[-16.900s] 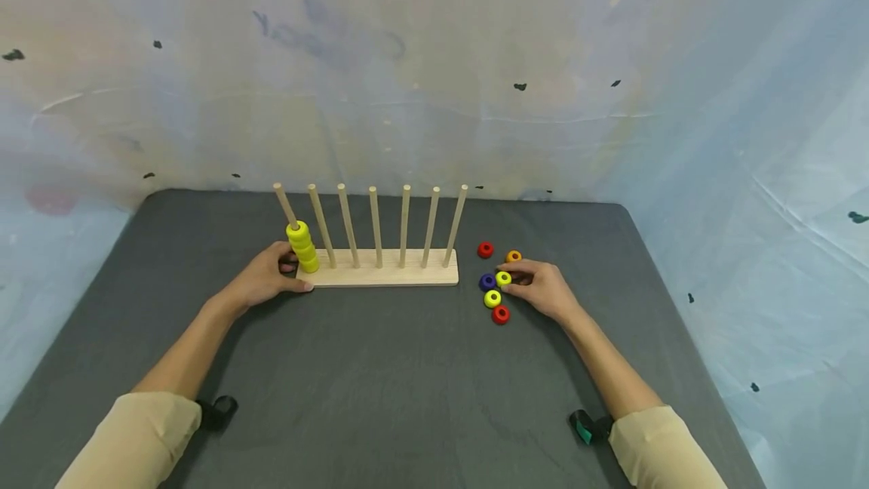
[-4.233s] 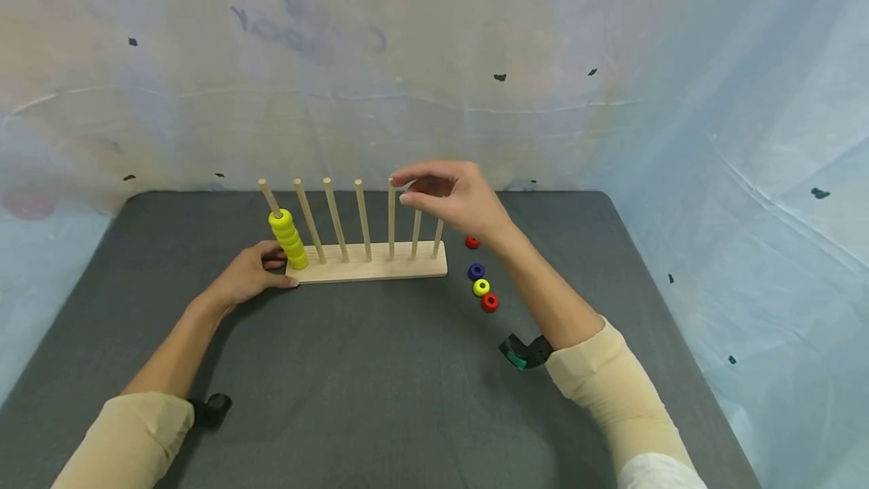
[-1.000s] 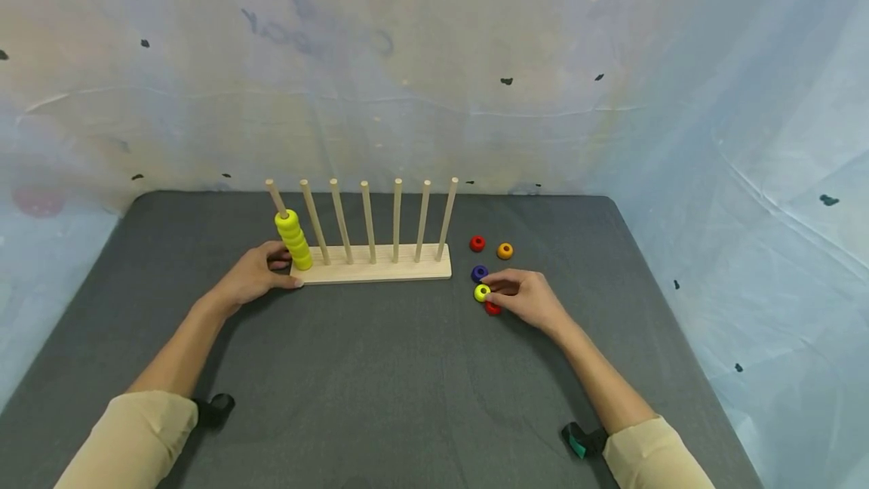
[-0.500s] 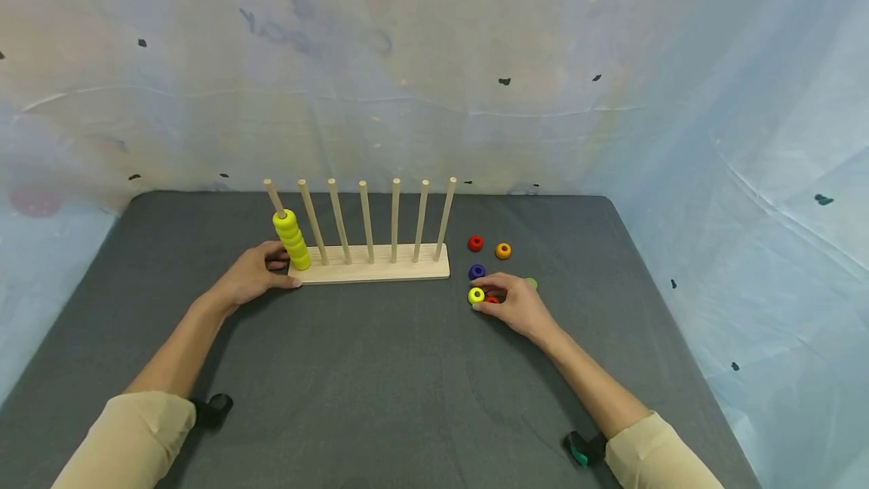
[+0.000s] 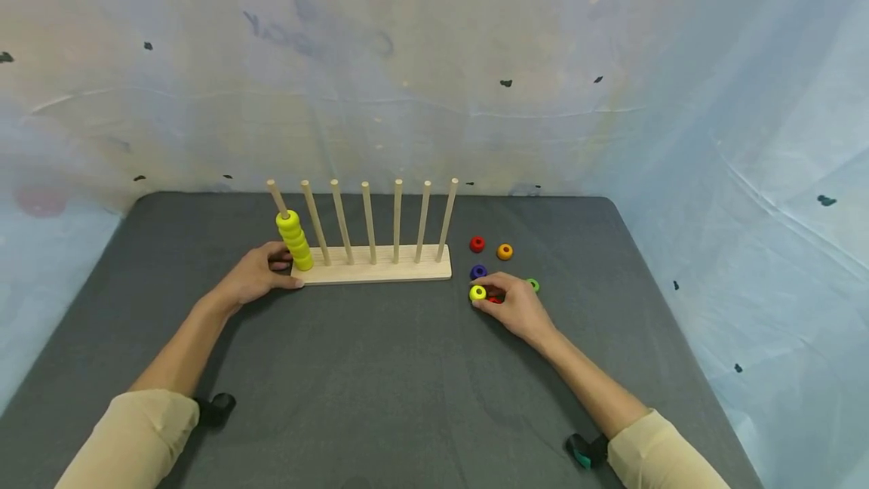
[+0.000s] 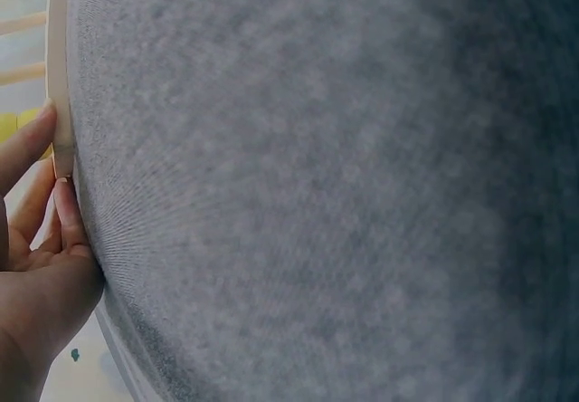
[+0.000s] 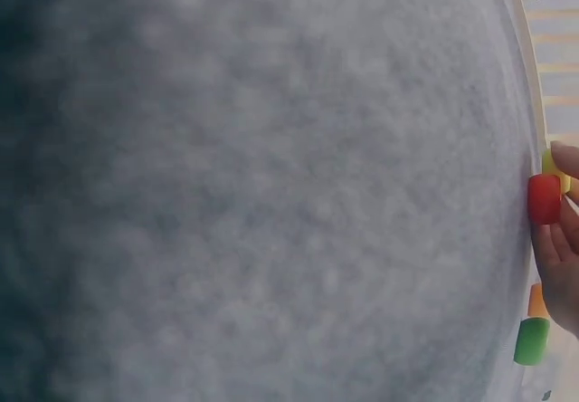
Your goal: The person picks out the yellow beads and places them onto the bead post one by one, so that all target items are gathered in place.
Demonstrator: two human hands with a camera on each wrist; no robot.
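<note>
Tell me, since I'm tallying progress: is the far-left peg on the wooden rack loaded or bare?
Loaded. The far-left peg carries a stack of yellow rings over its lower part; the other six pegs are bare.

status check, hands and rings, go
Left hand braces wooden peg base. Right hand pinches yellow ring, red ring beside fingers. Blue ring close by, pegs clear.
</note>
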